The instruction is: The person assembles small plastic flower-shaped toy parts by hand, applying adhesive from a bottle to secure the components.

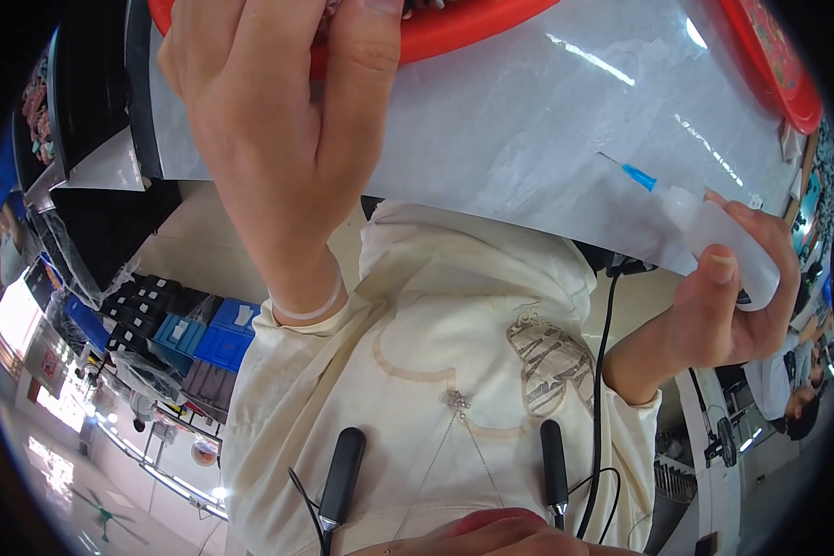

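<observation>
Looks like the white bottle point(737, 255) is gripped by the right hand's point(713, 324) fingers point(716, 271), right of the red tray point(473, 32), long axis slanted, needle point(639, 177) aimed trayward, though whether anything's pinched by the left hand point(283, 120) there can't be told.

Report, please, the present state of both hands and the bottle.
Right hand holds white bottle, needle pointing leftward. Left hand covers part of red tray rim; grip unseen.

A loose cream cloth top point(408, 278) with a grey-patterned print point(551, 366) is being worn. A thin pale wristband point(310, 312), a fine silvery pendant necklace point(457, 400) and two slim black cabled bars point(345, 473) are also being worn.
</observation>
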The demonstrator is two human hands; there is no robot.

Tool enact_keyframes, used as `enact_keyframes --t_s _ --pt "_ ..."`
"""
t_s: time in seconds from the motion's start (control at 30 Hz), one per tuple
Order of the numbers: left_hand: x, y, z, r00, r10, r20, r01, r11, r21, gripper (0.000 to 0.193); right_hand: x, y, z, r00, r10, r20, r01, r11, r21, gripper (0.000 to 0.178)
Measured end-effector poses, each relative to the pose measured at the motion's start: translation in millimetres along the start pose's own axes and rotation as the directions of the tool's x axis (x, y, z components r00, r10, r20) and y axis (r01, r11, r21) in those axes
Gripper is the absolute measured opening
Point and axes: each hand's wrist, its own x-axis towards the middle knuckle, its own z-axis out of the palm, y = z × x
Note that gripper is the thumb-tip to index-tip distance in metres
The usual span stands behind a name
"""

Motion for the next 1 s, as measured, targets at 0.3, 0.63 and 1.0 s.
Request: enact_keyframes --t_s 0.3,0.63,1.0 --pt "1 1 1 1.0 -0.009 -0.005 0.009 1.0 -0.005 0.019 2 -9 -2 0.997 0.029 0.07 -0.027 0.999 -0.028 0.034" --pt "2 -1 1 1.0 0.005 -0.004 -0.005 1.0 -0.009 0.019 -1 1 0 0.997 0.025 -0.067 -0.028 0.999 -0.031 0.032" --pt "0 -2 1 1.0 -0.013 -0.002 0.013 1.0 0.002 0.019 -3 4 -3 0.998 0.024 -0.057 -0.023 0.999 0.028 0.032"
